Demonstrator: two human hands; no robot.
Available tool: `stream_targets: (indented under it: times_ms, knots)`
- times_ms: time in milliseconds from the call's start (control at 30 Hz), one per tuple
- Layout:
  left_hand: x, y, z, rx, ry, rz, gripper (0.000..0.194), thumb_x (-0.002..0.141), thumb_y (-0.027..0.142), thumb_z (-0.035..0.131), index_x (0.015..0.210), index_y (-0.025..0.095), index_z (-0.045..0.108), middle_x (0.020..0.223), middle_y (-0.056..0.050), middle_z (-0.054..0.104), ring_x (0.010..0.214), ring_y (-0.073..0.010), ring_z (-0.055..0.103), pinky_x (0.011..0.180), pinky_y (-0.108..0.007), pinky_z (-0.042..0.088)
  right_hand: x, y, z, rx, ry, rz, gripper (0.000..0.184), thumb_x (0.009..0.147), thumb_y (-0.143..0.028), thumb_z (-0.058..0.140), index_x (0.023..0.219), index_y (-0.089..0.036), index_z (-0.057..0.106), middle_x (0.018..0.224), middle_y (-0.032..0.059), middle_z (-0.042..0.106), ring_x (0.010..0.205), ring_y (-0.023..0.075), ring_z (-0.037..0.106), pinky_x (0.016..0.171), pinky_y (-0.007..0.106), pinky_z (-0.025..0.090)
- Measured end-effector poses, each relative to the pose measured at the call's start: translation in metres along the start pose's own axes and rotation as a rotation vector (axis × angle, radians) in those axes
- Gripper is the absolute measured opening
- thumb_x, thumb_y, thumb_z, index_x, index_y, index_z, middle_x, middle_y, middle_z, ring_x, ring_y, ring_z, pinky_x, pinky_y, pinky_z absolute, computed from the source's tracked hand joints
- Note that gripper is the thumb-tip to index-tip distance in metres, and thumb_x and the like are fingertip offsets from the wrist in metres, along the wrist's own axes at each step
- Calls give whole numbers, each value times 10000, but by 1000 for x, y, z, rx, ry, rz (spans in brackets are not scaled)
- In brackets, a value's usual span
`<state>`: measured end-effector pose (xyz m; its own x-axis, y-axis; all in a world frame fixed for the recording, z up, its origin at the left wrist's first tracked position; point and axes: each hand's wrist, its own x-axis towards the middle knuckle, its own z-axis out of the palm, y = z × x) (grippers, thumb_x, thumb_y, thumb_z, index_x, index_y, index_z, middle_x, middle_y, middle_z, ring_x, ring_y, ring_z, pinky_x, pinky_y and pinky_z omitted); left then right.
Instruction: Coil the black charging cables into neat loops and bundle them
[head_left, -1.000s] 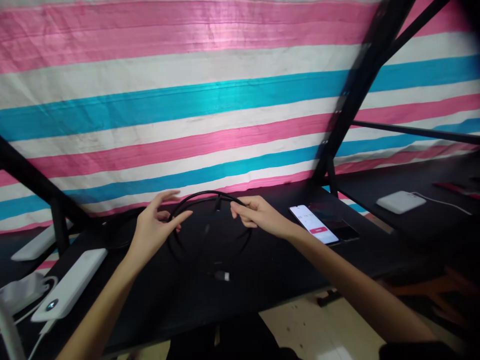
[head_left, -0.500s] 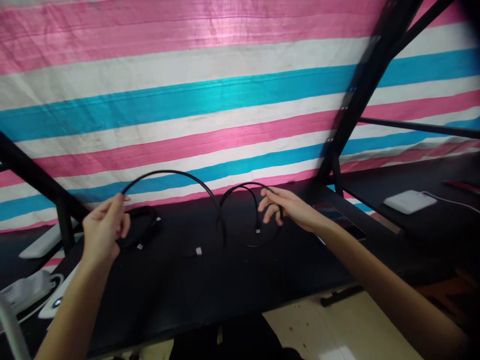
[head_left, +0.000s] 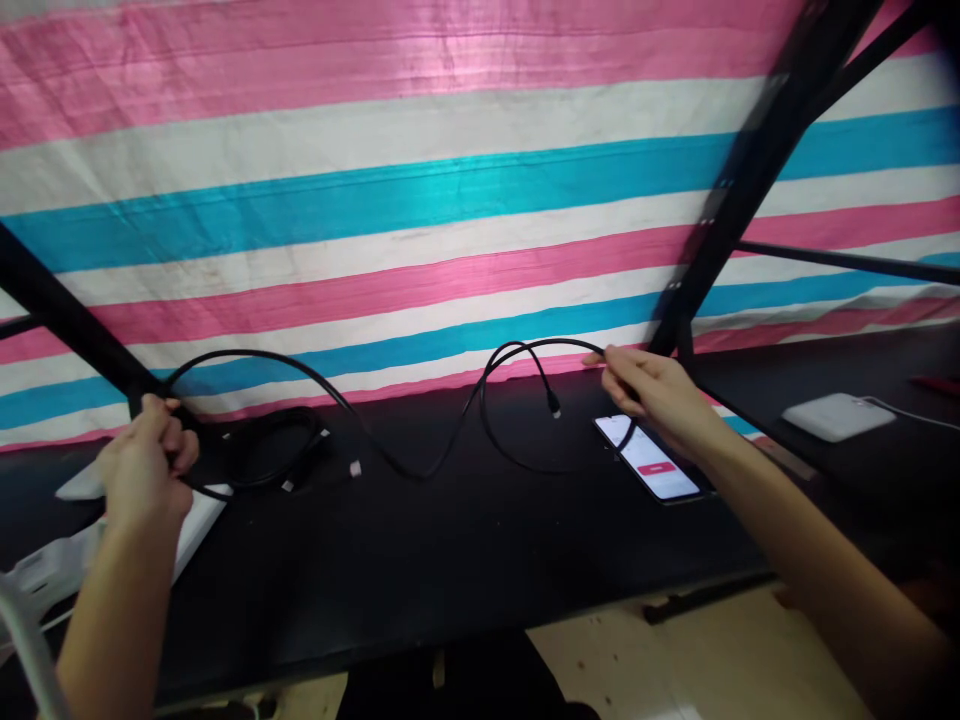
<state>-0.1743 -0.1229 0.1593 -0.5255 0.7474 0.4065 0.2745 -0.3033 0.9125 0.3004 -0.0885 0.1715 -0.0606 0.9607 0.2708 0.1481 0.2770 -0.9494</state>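
With your left hand curled closed, you grip one stretch of the cable, which dips and loops across over the surface to your right hand, partly closed beyond the phone, pinching another stretch.

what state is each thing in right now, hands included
left hand: closed on the black cable
right hand: fingers gripping the same cable
black cable: strung between both hands, bent and looped
coiled cable: lying wound on the table
phone: lying face up, screen lit
white device at right: lying flat, white cord attached
striped sheet: hanging behind the table, wrinkled
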Motion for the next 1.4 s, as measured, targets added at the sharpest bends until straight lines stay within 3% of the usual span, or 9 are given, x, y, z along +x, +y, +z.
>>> stream_targets:
  times_ms: [133,333,500,667,767,933,1100,1267,1400]
  knots:
    - [-22,10,29,-177,-125,-57,424,809,466,596,562,179,405,475,45,278,405,-43,225,405,-256,116,-6,-20,28,-7,-197,-56,346,858,-461,545,957,-143,637,517,-58,443,410,41,248,414,231,157]
    - [-49,28,59,64,-443,-51,500,802,589,475,525,172,493,423,19,395,397,-75,325,417,-248,196,-3,-49,66,-34,-327,-245,289,892,-399,510,955,-163,664,527,-43,481,443,53,330,422,225,192]
    - [-63,47,76,243,-534,110,390,838,558,438,869,198,584,549,15,531,525,-134,445,519,-245,326,4,-59,81,22,-191,-356,290,896,-435,497,923,-192,653,539,-39,462,439,63,304,427,239,201]
    - [-69,49,87,329,-682,-27,375,776,521,562,918,187,658,838,-64,667,717,-183,563,617,-264,414,5,-59,85,98,14,-439,282,904,-470,469,903,-226,611,565,-34,421,449,79,280,430,253,219]
    - [-69,46,89,176,-776,-108,317,770,448,598,956,209,690,914,-74,692,688,-158,553,575,-241,393,5,-55,85,115,-8,-425,274,898,-474,481,890,-227,600,557,-37,408,440,78,257,423,257,208]
    - [-72,46,95,99,-726,-125,291,796,461,579,752,200,700,761,-46,663,581,-117,464,530,-233,337,4,-48,84,127,-153,-334,321,899,-504,463,944,-218,601,557,-43,434,411,61,223,401,249,179]
    - [-76,45,105,-19,-558,-105,326,854,449,491,690,177,568,755,-32,648,617,-114,454,590,-239,346,3,-42,81,97,-334,-255,319,910,-461,465,991,-194,620,567,-37,503,395,43,246,393,232,159]
    - [-74,38,104,-71,-435,-36,267,835,402,542,1015,206,527,792,-22,665,626,-120,475,577,-231,326,4,-35,73,-31,-349,-224,318,904,-429,482,1003,-171,639,548,-35,524,396,48,293,403,226,195]
    - [-72,39,102,-71,-446,11,310,842,370,547,1111,219,516,766,-23,662,583,-112,457,541,-229,299,1,-37,74,-213,-349,-311,302,906,-380,475,815,-161,662,560,-18,538,471,70,405,463,221,289]
